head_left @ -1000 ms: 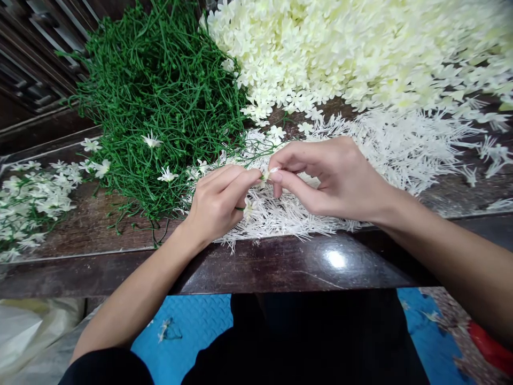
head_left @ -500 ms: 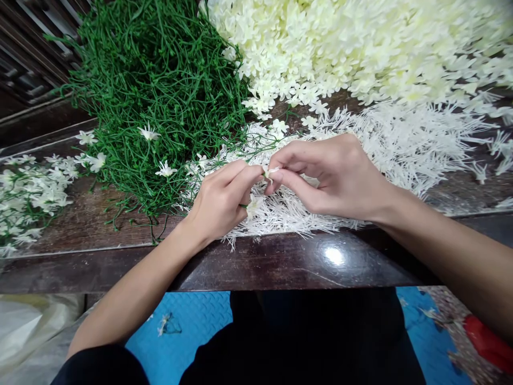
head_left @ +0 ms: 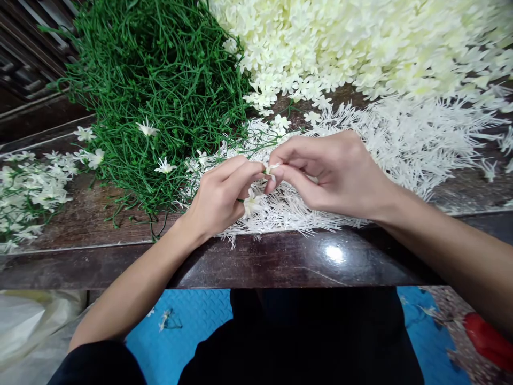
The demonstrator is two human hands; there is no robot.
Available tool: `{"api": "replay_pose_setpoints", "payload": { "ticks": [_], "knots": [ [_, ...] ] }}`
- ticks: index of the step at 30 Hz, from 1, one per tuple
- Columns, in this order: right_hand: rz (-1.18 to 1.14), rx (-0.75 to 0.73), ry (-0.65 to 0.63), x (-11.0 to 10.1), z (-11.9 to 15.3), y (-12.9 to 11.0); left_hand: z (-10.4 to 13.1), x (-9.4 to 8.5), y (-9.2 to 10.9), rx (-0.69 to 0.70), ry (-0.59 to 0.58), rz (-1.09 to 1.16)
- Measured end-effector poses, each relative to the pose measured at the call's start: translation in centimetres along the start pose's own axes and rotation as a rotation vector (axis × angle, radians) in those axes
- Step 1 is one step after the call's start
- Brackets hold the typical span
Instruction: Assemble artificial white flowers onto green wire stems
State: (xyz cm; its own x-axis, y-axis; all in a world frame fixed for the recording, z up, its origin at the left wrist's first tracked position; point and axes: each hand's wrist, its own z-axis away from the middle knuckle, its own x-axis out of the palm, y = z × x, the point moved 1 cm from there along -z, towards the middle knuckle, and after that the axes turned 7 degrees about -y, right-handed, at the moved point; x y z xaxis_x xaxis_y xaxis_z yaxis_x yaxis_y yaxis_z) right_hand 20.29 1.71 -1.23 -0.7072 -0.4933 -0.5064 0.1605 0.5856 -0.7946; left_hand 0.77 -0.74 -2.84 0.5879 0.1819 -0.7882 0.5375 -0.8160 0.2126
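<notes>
My left hand (head_left: 222,195) is closed on a green plastic flower stem (head_left: 241,200), which is mostly hidden by the fingers. My right hand (head_left: 332,171) pinches a small white artificial flower (head_left: 272,170) between thumb and forefinger, its base meeting the left fingertips. Another white flower (head_left: 251,204) hangs just below the left fingers. Both hands are over a heap of thin white plastic stamens (head_left: 288,214). Behind the left hand rises a big tangle of green plastic stems (head_left: 160,91).
Cream petal pieces (head_left: 340,43) are heaped at the back right. Assembled white flowers (head_left: 36,187) lie at the left. The dark wooden table's front edge (head_left: 256,262) runs before me, above a blue mat (head_left: 200,310). Something red (head_left: 489,337) is at lower right.
Both hands stay nearly in place with fingertips together. The white flower between them shows slightly more, and the view has shifted a little.
</notes>
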Motion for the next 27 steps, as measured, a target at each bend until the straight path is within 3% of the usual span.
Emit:
{"api": "replay_pose_setpoints", "payload": {
  "ticks": [20,27],
  "knots": [
    [0.176,-0.075,0.051,0.54,0.36,-0.14,-0.13,-0.16,0.99,-0.027,0.01,-0.028],
    [0.212,-0.169,0.039,0.63,0.39,0.03,-0.01,-0.18,1.06,-0.044,-0.004,-0.024]
  ]
}}
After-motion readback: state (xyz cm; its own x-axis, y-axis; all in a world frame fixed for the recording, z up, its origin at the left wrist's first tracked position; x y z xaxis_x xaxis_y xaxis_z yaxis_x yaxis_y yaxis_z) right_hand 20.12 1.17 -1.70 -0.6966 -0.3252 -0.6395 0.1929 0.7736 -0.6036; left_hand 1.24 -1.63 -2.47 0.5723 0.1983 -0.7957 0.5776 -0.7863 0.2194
